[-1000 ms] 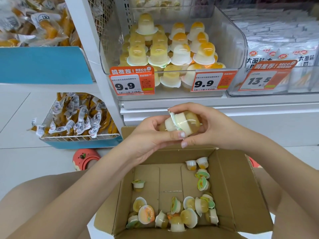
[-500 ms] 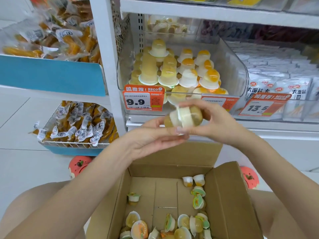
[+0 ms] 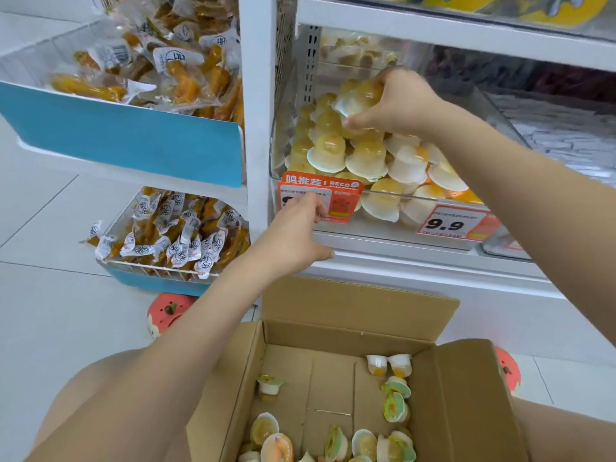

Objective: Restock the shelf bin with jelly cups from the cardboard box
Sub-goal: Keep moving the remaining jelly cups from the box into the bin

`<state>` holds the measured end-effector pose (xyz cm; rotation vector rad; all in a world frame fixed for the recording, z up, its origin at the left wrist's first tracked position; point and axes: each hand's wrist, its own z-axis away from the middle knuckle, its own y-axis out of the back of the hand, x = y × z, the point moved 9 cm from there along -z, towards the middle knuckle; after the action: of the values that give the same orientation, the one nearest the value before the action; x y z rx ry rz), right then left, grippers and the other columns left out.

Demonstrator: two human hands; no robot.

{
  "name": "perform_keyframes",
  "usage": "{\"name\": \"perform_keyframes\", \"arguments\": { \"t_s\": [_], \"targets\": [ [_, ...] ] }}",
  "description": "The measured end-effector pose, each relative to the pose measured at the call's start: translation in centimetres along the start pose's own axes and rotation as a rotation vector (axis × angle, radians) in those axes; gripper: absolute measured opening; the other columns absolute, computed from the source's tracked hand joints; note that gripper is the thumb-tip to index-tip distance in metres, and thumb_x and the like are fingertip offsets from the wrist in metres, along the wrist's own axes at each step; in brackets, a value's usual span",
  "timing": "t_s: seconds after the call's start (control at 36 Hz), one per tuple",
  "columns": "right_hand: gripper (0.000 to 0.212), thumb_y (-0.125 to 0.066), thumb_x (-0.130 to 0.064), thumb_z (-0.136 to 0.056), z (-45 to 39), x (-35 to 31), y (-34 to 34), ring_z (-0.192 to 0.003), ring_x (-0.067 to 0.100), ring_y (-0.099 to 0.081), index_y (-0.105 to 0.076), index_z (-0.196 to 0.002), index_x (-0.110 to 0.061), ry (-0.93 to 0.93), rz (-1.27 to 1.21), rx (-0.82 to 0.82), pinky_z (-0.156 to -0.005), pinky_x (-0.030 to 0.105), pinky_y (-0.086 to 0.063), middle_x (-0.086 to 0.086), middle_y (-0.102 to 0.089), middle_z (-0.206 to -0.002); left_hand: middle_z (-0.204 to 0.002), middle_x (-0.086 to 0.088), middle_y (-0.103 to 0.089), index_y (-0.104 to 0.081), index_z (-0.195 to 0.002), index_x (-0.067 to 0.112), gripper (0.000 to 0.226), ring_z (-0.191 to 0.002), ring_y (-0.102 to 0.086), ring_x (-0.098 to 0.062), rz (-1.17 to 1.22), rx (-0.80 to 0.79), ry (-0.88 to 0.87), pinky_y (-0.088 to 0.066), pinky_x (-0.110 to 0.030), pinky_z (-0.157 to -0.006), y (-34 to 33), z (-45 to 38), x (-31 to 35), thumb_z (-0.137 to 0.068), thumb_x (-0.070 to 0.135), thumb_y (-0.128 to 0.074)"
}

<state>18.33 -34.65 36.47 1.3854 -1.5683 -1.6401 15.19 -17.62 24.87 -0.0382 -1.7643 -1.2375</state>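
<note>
Two jelly cups (image 3: 358, 98) sit gripped in the right hand (image 3: 396, 105), upper centre of the frame, over the heap in the clear shelf bin (image 3: 286, 95). Left hand (image 3: 293, 228), fingers loosely curled and holding nothing, touches the orange price tag (image 3: 340, 198). Cardboard box (image 3: 466, 395) lies open at the bottom.

Jelly cups (image 3: 358, 98) gripped by right hand (image 3: 396, 103) over clear shelf bin (image 3: 393, 208), left hand (image 3: 295, 231) held relaxed near price tag (image 3: 336, 203), cardboard box (image 3: 466, 401) opened below.
</note>
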Motion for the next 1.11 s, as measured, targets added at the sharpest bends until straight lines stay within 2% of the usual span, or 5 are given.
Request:
{"name": "perform_keyframes", "arguments": {
  "t_s": [0.64, 0.81, 0.92, 1.0, 1.11],
  "targets": [
    [0.086, -0.082, -0.039, -0.069, 0.8, 0.8, -1.9, -0.124, 0.023, -0.05, -0.042, -0.14, -0.011, 0.046, -0.083, 0.03, -0.102, 0.035, -0.042, 0.006, -0.051, -0.138, -0.123, -0.002, -0.039, -0.039, -0.124, 0.017, 0.065, -0.099, -0.046, -0.015, 0.001, -0.087, 0.044, -0.039, -0.023, -0.081, -0.9, 0.6, -0.3, -0.073, 0.018, -0.08],
    [0.046, -0.074, -0.033, -0.078, 8.2, 3.2, 2.1, -0.097, 0.007, -0.057, -0.059, -0.118, -0.017, 0.115, -0.361, 0.433, -0.087, 0.025, -0.05, -0.009, -0.062, -0.108, -0.119, -0.001, -0.042, -0.04, -0.126, 0.016, 0.064, -0.096, -0.043, -0.013, -0.049, -0.112, 0.021, -0.036, -0.023, -0.078, -2.4, 1.4, -0.5, -0.074, 0.016, -0.078],
    [0.018, -0.067, -0.021, -0.085, 16.2, 5.1, 0.7, -0.089, 0.015, -0.058, -0.061, -0.101, -0.016, 0.157, -0.443, 0.532, -0.078, 0.027, -0.049, -0.013, -0.058, -0.091, -0.114, 0.002, -0.044, -0.044, -0.122, 0.018, 0.058, -0.095, -0.046, -0.012, -0.038, -0.163, 0.049, -0.038, -0.023, -0.075, -5.5, 2.5, -1.7, -0.075, 0.016, -0.078],
    [0.017, -0.069, -0.014, -0.084, 21.5, 7.4, -4.8, -0.084, 0.016, -0.055, -0.06, -0.098, -0.018, 0.105, -0.425, 0.426, -0.075, 0.023, -0.045, -0.01, -0.058, -0.089, -0.115, 0.0, -0.049, -0.046, -0.121, 0.019, 0.055, -0.09, -0.046, -0.011, -0.074, -0.235, 0.072, -0.04, -0.023, -0.074, -9.6, 3.9, -4.0, -0.075, 0.013, -0.076],
    [0.025, -0.072, -0.017, -0.082, 26.4, 11.8, -16.6, -0.09, 0.012, -0.052, -0.06, -0.104, -0.02, -0.035, -0.386, -0.062, -0.075, 0.017, -0.043, -0.01, -0.057, -0.094, -0.117, -0.004, -0.05, -0.047, -0.123, 0.015, 0.056, -0.092, -0.046, -0.013, -0.173, -0.428, 0.107, -0.042, -0.024, -0.079, -16.0, 7.0, -8.2, -0.075, 0.008, -0.074]
  ]
}}
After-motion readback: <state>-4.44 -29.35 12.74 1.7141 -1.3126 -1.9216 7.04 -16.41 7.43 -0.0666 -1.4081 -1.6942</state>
